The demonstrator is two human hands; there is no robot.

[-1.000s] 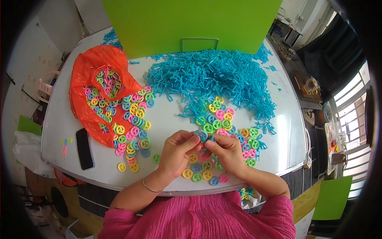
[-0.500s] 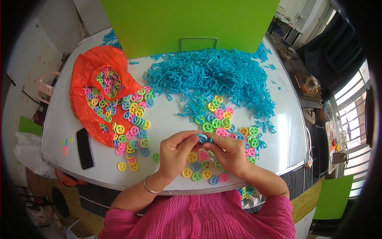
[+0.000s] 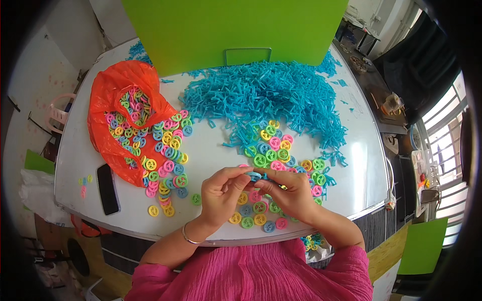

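Note:
Over the near middle of the table, my left hand (image 3: 222,194) pinches a blue plastic wheel (image 3: 254,176) between thumb and fingers. Close against it, my right hand (image 3: 290,193) grips a small blue plastic clip (image 3: 264,177), its fingertips meeting the wheel; how the two parts join is hidden by the fingers. Under and around my hands lie loose spoked wheels (image 3: 259,219) in pink, yellow, green and blue. Beyond them spreads a large heap of blue plastic clips (image 3: 266,93).
At left, an orange-red plastic bag (image 3: 103,88) spills many coloured wheels (image 3: 175,143). A black phone (image 3: 108,188) lies near the table's left edge. Behind the clip heap stands a tall green panel (image 3: 236,30) with a metal handle. More small coloured parts (image 3: 312,243) show below the front edge.
Both hands stay together at nearly the same spot, with the blue wheel and clip still in the fingers. The wheel has tilted slightly. The whole view has shifted a little.

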